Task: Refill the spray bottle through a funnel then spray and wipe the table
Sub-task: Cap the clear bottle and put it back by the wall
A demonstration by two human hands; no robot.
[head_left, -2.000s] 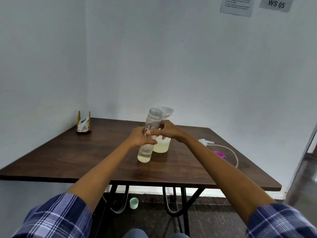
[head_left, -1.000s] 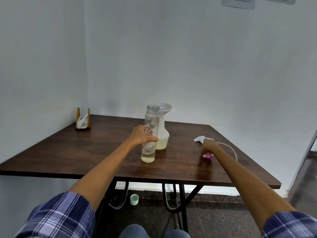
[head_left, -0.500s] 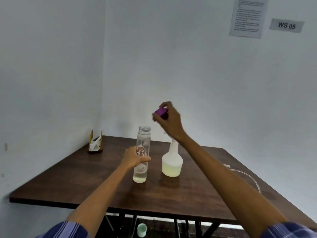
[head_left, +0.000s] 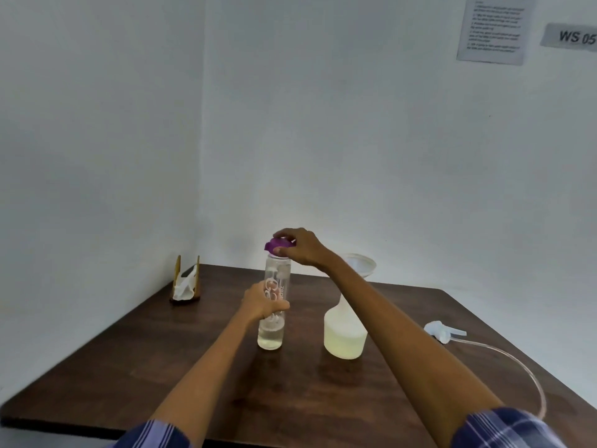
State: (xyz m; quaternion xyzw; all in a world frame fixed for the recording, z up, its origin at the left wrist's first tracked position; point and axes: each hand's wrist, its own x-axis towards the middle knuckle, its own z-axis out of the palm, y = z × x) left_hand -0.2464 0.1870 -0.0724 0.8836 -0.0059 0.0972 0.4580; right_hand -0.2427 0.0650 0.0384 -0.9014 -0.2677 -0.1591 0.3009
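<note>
Left hand [head_left: 262,302] round water bottle [head_left: 274,305], right hand [head_left: 298,245] pinching purple cap [head_left: 277,245]; spray bottle [head_left: 345,331] beside.

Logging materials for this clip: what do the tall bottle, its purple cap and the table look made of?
Tall bottle: clear, glossy plastic, probably; liquid shows through the wall.
Purple cap: opaque plastic, likely; finish blurred.
Table: dark wood or wood-look laminate, with grain streaks and soft sheen.
</note>
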